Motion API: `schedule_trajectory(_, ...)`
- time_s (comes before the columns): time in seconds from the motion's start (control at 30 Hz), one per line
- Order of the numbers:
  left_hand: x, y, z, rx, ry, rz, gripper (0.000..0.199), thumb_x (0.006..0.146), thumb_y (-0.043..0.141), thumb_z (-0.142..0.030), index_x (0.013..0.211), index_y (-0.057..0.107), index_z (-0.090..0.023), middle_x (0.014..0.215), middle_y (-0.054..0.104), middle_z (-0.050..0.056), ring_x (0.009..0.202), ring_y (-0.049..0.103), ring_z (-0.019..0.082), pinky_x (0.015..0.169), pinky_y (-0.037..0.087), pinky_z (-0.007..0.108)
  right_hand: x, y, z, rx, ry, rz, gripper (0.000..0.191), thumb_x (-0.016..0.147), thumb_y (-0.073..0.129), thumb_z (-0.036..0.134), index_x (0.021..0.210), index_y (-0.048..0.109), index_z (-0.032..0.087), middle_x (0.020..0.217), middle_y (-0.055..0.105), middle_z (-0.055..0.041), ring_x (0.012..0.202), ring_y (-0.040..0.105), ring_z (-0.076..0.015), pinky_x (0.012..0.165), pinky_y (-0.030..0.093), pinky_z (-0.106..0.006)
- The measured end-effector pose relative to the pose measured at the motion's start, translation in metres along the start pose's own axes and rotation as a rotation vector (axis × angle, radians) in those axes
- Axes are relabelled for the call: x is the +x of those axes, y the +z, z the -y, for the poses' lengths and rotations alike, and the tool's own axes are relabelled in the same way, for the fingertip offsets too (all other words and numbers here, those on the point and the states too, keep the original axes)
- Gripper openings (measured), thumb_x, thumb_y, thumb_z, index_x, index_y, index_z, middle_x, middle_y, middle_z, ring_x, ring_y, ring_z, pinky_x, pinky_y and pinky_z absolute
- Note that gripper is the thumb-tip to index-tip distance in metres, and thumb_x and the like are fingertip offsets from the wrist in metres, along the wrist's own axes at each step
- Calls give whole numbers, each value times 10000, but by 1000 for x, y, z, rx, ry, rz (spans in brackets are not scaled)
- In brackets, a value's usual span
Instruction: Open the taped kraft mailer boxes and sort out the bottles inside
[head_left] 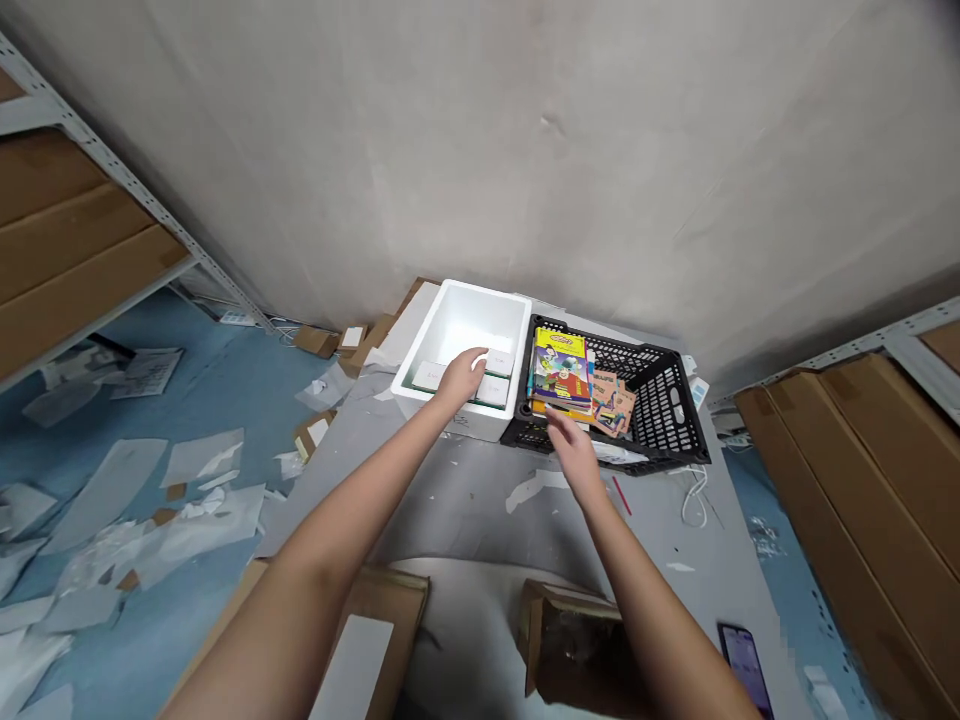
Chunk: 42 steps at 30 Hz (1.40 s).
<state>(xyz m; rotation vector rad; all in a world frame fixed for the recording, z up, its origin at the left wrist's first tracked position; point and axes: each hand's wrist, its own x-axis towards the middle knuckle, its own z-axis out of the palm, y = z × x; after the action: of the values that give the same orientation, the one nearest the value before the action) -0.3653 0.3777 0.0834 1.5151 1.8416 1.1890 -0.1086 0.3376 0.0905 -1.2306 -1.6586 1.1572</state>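
Note:
My left hand (461, 377) reaches into a white foam box (420, 345), its fingers and thumb closed at the left edge of a small white box (500, 362). Other small white boxes with green lower edges lie around it, among them a white box at the front right (492, 389) and one at the left (429, 375). My right hand (574, 448) is at the front rim of a black plastic crate (675, 405), fingers loosely apart, beside a stack of books topped by a yellow and purple book (562, 365). Brown booklets (611, 400) lie next to the stack.
The foam box and crate stand on a grey table (465, 510) against a wall. A red stick (622, 495), a white cable (696, 500) and a phone (746, 665) lie at right. Open cardboard boxes (577, 640) are nearest me. Paper scraps litter the blue floor (285, 450); shelves flank both sides.

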Motion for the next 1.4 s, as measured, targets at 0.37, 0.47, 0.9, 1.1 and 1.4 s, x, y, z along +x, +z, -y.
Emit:
schedule_trajectory(0.37, -321, 91, -20, -362, -523, 295, 826, 774, 636, -554, 1436, 372, -138, 1455, 434, 199, 1303, 481, 295, 1033, 431, 400, -284, -202, -103, -365, 400, -475, 682, 784, 590, 524, 1352, 525, 153, 1388, 528, -170, 1287, 491, -297, 1076, 377, -469)
schedule_trajectory(0.47, -375, 117, -25, -322, -578, 374, 970, 699, 701, -531, 1466, 285, -105, 1507, 331, 238, 1340, 431, 325, 1001, 452, 406, -319, -187, -122, -305, 542, -335, 772, 719, 656, 515, 1379, 497, 148, 1397, 518, -183, 1270, 514, -312, 1036, 421, -458)
schedule_trajectory(0.9, -432, 125, -40, -401, -450, 545, 559, 638, 608, -666, 859, 612, -152, 904, 680, 68, 897, 651, 243, 818, 539, 378, -395, -123, -110, -48, 406, -487, 513, 762, 410, 184, 1210, 660, 203, 1207, 684, -29, 1147, 604, -223, 1021, 437, -379)
schedule_trajectory(1.1, -471, 97, -80, -207, -302, 559, 544, 665, 580, -684, 857, 647, -179, 868, 701, 48, 935, 646, 288, 830, 508, 370, -468, -125, -105, 89, 304, -524, 476, 824, 462, 220, 1274, 617, 247, 1284, 640, -14, 1232, 554, -230, 1084, 378, -424)
schedule_trajectory(1.4, -585, 158, -139, -99, -276, 585, 504, 674, 581, -609, 921, 668, -179, 923, 715, 55, 976, 645, 315, 856, 504, 378, -610, -188, -124, 199, 349, -610, 426, 886, 466, 269, 1286, 611, 274, 1306, 625, -13, 1246, 544, -239, 1109, 354, -452)
